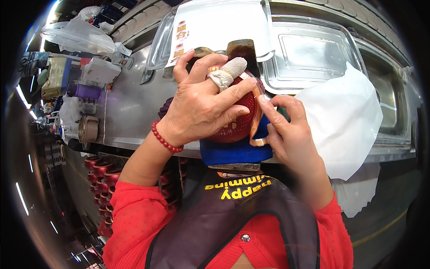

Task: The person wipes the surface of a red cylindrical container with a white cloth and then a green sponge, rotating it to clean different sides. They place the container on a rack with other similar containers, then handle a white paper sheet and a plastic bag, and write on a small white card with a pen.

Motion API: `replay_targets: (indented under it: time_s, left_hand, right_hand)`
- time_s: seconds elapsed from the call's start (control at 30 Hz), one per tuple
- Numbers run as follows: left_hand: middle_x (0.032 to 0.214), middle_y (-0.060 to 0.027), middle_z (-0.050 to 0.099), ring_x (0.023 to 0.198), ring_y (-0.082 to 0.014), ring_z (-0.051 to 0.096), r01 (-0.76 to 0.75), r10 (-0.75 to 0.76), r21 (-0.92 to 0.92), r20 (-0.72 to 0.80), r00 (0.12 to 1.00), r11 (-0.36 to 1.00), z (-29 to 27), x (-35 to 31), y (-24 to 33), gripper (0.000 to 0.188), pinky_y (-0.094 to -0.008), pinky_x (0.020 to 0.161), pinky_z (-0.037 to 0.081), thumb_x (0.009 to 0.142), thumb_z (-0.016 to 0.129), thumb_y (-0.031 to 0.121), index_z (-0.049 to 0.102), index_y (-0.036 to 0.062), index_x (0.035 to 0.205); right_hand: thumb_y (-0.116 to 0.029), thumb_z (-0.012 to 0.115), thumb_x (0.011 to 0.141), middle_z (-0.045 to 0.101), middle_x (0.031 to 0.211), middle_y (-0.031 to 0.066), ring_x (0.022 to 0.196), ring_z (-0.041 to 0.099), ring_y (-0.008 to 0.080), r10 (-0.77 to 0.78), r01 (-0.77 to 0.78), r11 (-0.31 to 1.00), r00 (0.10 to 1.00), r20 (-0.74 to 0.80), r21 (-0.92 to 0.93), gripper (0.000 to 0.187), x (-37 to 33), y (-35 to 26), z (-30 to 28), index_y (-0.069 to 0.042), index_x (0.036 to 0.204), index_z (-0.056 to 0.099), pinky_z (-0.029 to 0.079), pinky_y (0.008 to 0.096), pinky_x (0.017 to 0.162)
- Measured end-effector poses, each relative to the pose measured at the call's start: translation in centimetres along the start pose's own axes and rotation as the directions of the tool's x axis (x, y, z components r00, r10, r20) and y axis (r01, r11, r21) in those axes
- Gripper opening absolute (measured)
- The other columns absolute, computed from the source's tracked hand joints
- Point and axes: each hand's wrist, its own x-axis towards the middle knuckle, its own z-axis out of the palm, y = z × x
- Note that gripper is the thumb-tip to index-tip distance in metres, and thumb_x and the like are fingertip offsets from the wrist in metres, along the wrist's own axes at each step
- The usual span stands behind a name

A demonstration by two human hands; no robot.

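The left hand (199, 105) lies over a round, dark-red vessel (235, 127) at the near edge of the metal desk (130, 103); its fingers (235, 95) are spread across the vessel's surface, and 1 of them wears a whitish knitted cover (233, 68); a red bead bracelet (163, 138) circles the wrist.

An orange-gold strip (256, 114) runs down the vessel's right side, its lower end bent outward; the left forefinger reaches to the strip's upper part; the right hand (291, 127) is just beside the strip, with forefinger and thumb curved and their tips apart; I cannot tell whether either tip touches it.

Blue cloth (235, 152) shows below the vessel, toward the body; a brown block (242, 48) stands just beyond it; farther back, a printed white sheet (224, 24) covers part of 1 metal tray (156, 45), and another tray (313, 49) lies to its right; a plain white sheet (342, 121) spreads beside the right hand; more red vessels (103, 172) are stacked below the desk at left.
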Motion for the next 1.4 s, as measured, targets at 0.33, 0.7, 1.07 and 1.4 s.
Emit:
replay_targets:
  time_s: [0.33,0.7,1.07,1.4]
  left_hand:
    - [0.134,-0.0133,0.064,0.128,-0.0318,0.052,-0.071,0.071,-0.016,0.037,0.997,0.997,-0.4,0.3,-0.5,0.04,-0.0537,0.112,0.023,0.095,0.06,0.05,0.073,0.0259,0.124]
    - [0.143,-0.0211,0.044,0.139,-0.0442,0.029,0.332,-0.322,0.021,-0.197,0.926,0.943,3.2,-3.9,8.8,0.039,-0.0638,0.109,0.022,0.072,0.079,0.036,0.059,0.0171,0.099]
    - [0.128,-0.0234,0.056,0.133,-0.0414,0.039,0.335,-0.297,0.103,-0.279,0.913,0.936,3.0,-6.5,9.7,0.014,-0.0621,0.11,0.021,0.074,0.066,0.017,0.059,0.0163,0.086]
    - [0.14,-0.0214,0.046,0.138,-0.0414,0.031,0.414,-0.411,-0.058,-0.308,0.858,0.908,5.0,-8.0,10.5,0.045,-0.0628,0.11,0.017,0.071,0.082,0.036,0.055,0.0187,0.102]
  right_hand:
    - [0.01,0.062,0.075,0.057,0.114,0.0172,0.105,0.056,0.0361,0.027,-0.027,1.0,0.998,-0.049,0.009,0.065,-0.2,-0.1,-0.5,-0.004,0.138,0.058,0.048,0.0432,0.093]
    - [0.013,0.06,0.077,0.058,0.113,0.0167,0.106,0.057,0.0345,-0.026,0.027,0.997,1.0,0.002,-0.079,0.063,0.3,-0.2,-0.4,-0.006,0.136,0.062,0.05,0.0421,0.092]
    - [0.007,0.063,0.074,0.056,0.114,0.0155,0.106,0.056,0.0346,-0.084,0.088,0.974,0.996,0.028,-0.211,0.063,-0.6,-0.9,-0.3,-0.009,0.135,0.062,0.049,0.044,0.089]
    - [0.006,0.064,0.073,0.055,0.112,0.0154,0.104,0.056,0.0338,-0.051,0.076,0.969,0.992,0.112,-0.237,0.066,-2.8,-2.4,0.3,-0.01,0.137,0.061,0.048,0.0438,0.085]
